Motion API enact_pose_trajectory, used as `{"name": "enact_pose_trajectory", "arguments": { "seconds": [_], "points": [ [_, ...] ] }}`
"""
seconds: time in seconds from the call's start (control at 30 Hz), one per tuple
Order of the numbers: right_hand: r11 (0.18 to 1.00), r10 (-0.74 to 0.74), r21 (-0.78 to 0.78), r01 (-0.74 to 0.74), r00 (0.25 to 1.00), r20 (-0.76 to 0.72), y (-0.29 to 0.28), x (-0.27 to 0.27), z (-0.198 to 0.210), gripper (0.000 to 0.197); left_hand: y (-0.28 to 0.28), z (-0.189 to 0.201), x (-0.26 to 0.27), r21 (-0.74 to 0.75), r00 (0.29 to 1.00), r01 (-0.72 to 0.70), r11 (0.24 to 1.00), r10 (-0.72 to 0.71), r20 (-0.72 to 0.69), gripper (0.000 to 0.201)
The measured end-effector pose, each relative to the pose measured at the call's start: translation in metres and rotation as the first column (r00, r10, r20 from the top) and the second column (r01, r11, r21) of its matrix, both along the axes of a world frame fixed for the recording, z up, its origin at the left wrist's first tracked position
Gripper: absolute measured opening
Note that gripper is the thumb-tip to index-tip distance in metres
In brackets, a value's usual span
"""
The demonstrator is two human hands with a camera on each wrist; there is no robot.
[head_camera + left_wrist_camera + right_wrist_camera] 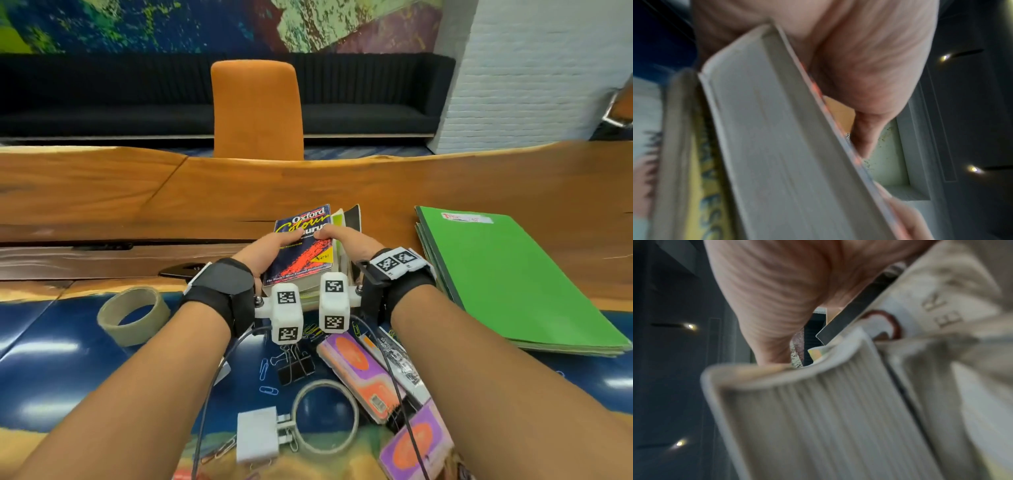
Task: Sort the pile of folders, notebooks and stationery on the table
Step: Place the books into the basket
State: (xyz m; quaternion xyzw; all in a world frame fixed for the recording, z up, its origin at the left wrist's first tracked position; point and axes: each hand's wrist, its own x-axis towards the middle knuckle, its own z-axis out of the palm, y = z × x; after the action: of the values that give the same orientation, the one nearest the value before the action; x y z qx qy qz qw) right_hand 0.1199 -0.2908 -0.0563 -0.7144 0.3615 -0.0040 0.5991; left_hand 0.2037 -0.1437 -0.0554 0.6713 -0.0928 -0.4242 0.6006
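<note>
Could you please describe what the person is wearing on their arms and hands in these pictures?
Both forearms are bare, with no sleeves or gloves. The left hand has a black wrist strap with a dark grey panel; the right hand has a black strap topped by a white band printed with square black-and-white markers. Each wrist carries a white boxy camera module bearing similar markers, with a thin black cable trailing back.

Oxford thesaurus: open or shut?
Shut. The Oxford thesaurus shows its full front cover, with the left hand and right hand thumbs pressing it.

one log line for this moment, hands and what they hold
left hand: grips book stack | right hand: grips book stack | book stack: held between both, thesaurus on top | green folders: stacked right
</note>
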Motion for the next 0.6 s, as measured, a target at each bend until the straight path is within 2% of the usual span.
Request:
{"name": "enact_pose_trajectory", "arguments": {
  "seconds": [0.07,0.13,0.27,0.37,0.4,0.47,0.53,0.6],
  "points": [
    [0.999,-0.047,-0.016,0.048,0.998,0.037,0.01,-0.021,0.017,0.089,0.013,0.016,-0.016,-0.072,0.999,0.025,0.997,-0.027,-0.023,0.039],
    [0.994,-0.106,0.019,0.105,0.991,0.076,0.03,-0.053,0.044,0.093,0.032,0.037,-0.04,-0.169,0.999,0.026,0.985,-0.03,-0.021,0.035],
    [0.995,-0.08,-0.048,0.088,0.985,0.15,0.076,-0.112,0.09,0.065,0.076,0.066,-0.095,-0.365,0.999,-0.006,0.931,-0.012,-0.049,0.035],
    [0.985,-0.004,-0.171,0.035,0.983,0.183,0.111,-0.157,0.122,0.071,0.114,0.078,-0.145,-0.457,0.999,-0.007,0.889,-0.015,-0.046,0.034],
    [0.978,0.02,-0.207,0.019,0.982,0.185,0.122,-0.171,0.128,0.073,0.126,0.078,-0.161,-0.477,0.999,0.007,0.879,-0.022,-0.026,0.04],
    [0.966,0.072,-0.258,-0.029,0.984,0.16,0.142,-0.202,0.132,0.088,0.148,0.071,-0.19,-0.512,0.991,0.059,0.857,0.009,0.13,0.059],
    [0.931,0.14,-0.353,-0.093,0.984,0.11,0.161,-0.235,0.127,0.101,0.169,0.058,-0.214,-0.512,0.922,0.117,0.851,0.099,0.375,0.07],
    [0.901,0.183,-0.412,-0.137,0.98,0.074,0.178,-0.265,0.113,0.115,0.192,0.04,-0.24,-0.492,0.849,0.127,0.861,0.162,0.504,0.08]
  ]
}}
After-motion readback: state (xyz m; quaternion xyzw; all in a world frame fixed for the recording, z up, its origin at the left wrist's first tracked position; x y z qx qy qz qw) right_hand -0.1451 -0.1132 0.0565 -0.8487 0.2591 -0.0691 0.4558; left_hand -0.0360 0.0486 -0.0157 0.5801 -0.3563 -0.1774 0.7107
